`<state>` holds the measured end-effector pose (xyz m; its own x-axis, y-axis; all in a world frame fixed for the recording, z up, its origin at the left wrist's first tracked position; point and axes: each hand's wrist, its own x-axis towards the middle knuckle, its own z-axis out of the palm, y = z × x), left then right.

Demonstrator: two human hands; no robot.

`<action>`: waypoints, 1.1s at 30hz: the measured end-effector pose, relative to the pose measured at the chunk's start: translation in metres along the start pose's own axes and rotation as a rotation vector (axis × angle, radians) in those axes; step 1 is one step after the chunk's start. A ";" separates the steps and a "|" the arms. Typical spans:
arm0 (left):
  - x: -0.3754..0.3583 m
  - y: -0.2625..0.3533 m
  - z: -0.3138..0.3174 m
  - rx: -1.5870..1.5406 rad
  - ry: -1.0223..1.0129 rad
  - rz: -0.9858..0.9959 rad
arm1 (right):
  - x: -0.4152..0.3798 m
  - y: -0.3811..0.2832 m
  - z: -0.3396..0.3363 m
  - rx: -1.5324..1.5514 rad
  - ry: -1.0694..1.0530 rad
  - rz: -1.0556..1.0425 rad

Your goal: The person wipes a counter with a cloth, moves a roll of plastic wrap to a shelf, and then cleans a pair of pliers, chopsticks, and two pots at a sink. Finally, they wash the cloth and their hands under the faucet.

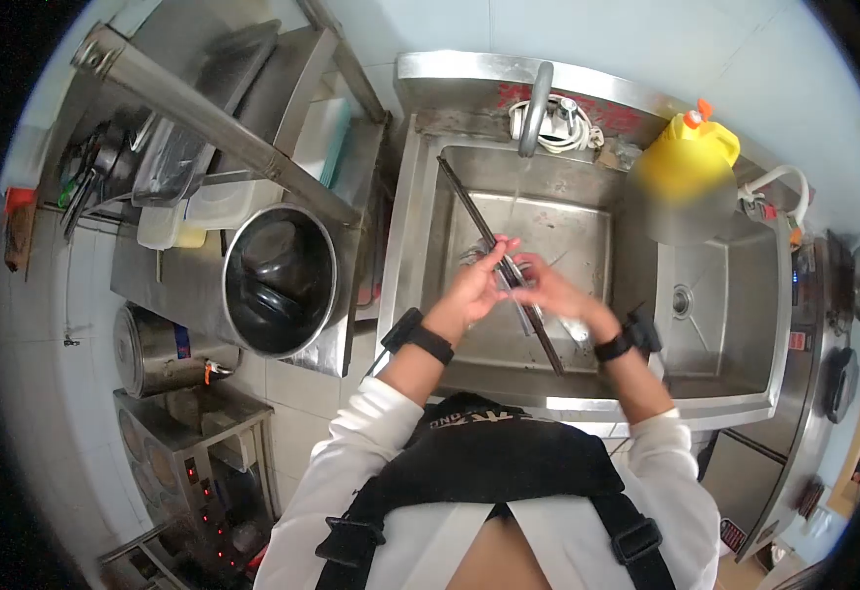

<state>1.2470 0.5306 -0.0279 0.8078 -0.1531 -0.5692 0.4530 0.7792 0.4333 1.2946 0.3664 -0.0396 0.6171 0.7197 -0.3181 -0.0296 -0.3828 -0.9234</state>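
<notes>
Both hands (514, 280) grip rod (499, 261), mid-sink (745, 324).

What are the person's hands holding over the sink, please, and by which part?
Both the left hand and right hand grip a long dark flat strip near its middle, under the tap's water.

The sink (587, 221) basin lies open to the right of both hands (514, 285); the faucet (536, 108) overhangs the far rim, the yellow jug (688, 162) blocks the far right corner
</notes>
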 end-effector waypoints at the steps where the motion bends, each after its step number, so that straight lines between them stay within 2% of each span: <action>1: -0.002 -0.004 0.001 -0.001 0.014 0.015 | -0.011 0.000 0.016 -0.008 0.009 -0.002; 3: -0.003 -0.016 -0.006 0.014 0.037 0.006 | -0.030 0.001 0.040 0.193 0.102 0.121; 4: -0.005 -0.022 -0.008 0.029 0.071 -0.004 | -0.034 0.012 0.049 0.188 0.112 0.116; 6: -0.019 -0.025 0.004 0.159 0.091 0.043 | -0.035 0.032 0.061 -0.071 0.278 -0.091; 8: -0.035 -0.022 0.011 0.609 0.050 -0.049 | -0.052 0.006 0.054 -0.154 0.322 -0.089; 10: -0.059 -0.026 0.019 0.645 0.078 0.000 | -0.064 -0.022 0.041 -0.166 0.327 0.008; 11: -0.069 -0.026 0.019 0.655 0.096 0.017 | -0.066 -0.021 0.039 -0.254 0.397 -0.081; 12: -0.079 -0.027 0.017 0.664 0.116 0.036 | -0.067 -0.020 0.040 -0.257 0.394 -0.091; 14: -0.089 -0.038 0.001 0.669 0.132 0.013 | -0.069 -0.014 0.044 -0.485 0.538 -0.143; 15: -0.095 -0.045 -0.005 0.710 0.168 -0.015 | -0.061 0.016 0.042 -0.588 0.435 0.069; 17: -0.101 -0.058 -0.019 0.730 0.224 -0.014 | -0.048 0.080 0.027 -0.612 0.037 0.406; 19: -0.103 -0.071 -0.037 0.767 0.111 0.011 | -0.062 0.086 0.032 -0.500 0.214 0.161; 20: -0.104 -0.076 -0.043 0.787 0.097 0.025 | -0.067 0.085 0.033 -0.328 0.300 0.000; 21: -0.104 -0.083 -0.050 0.808 0.096 0.039 | -0.067 0.077 0.032 -0.325 0.359 -0.019; 22: -0.098 -0.094 -0.061 1.031 0.151 0.135 | -0.065 0.077 0.022 -0.395 0.247 0.107; 23: -0.092 -0.103 -0.069 1.267 0.216 0.206 | -0.053 0.114 0.013 -0.371 0.160 0.055; 24: -0.090 -0.112 -0.071 1.237 0.176 0.206 | -0.039 0.180 0.007 -0.503 0.249 -0.098; 25: -0.088 -0.109 -0.075 1.215 0.123 0.210 | -0.041 0.137 0.016 -0.284 0.230 0.091; 26: -0.097 -0.097 -0.076 1.209 0.160 0.230 | -0.062 0.085 0.022 -0.071 0.205 0.298; 27: -0.113 -0.094 -0.070 1.114 0.125 0.220 | -0.065 0.068 0.027 -0.082 0.183 0.290; 29: -0.133 -0.094 -0.077 1.005 0.081 0.214 | -0.074 0.041 0.041 0.138 0.210 0.237; 31: -0.141 -0.083 -0.088 0.898 0.129 0.162 | -0.080 -0.001 0.056 0.076 0.200 0.178; 33: -0.155 -0.068 -0.103 0.812 0.100 0.196 | -0.081 -0.035 0.084 -0.005 0.190 0.066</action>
<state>1.0523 0.5642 -0.0409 0.8801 0.0242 -0.4741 0.4697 0.1007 0.8771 1.1792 0.3700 0.0003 0.7515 0.5707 -0.3312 -0.0715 -0.4285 -0.9007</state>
